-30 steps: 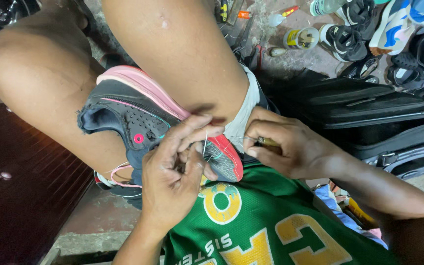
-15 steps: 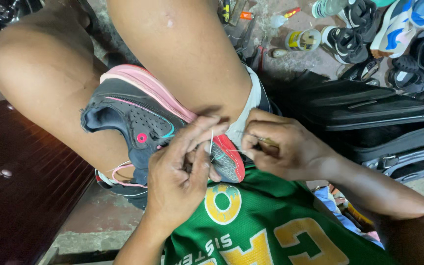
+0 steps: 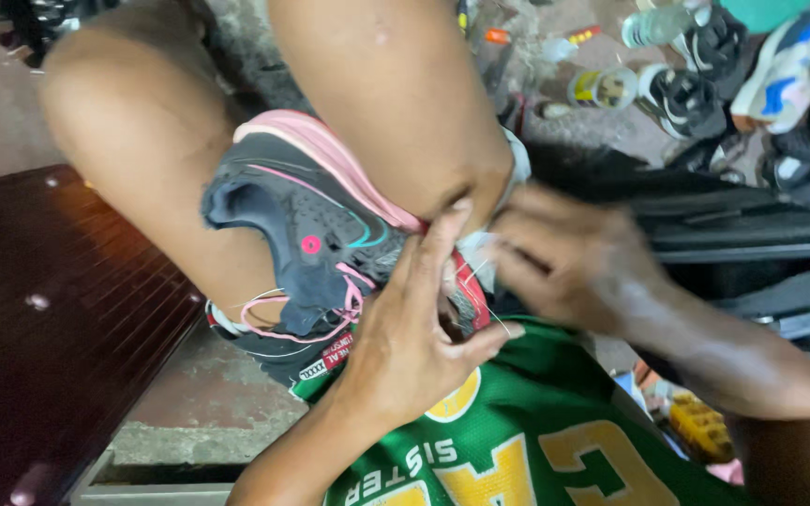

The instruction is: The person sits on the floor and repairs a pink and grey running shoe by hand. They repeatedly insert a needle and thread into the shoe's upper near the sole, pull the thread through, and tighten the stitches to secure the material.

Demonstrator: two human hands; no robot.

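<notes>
Since before, right hand (image 3: 574,258) blurs nearer the sneaker (image 3: 307,234); left hand (image 3: 414,328) fingers pinch its toe.

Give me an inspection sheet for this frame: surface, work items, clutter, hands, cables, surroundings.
Surface: dark red-brown bench on the left; grey concrete ground beneath.
Work items: dark sneaker with pink sole and laces, clamped between bare knees; pale thread by its toe.
Clutter: shoes, small tin, plastic bottle, black cases.
Hands: left hand grips the sneaker's toe; right hand blurred beside it, grip unclear.
Cables: nothing seen.
Surroundings: green jersey in foreground.
</notes>
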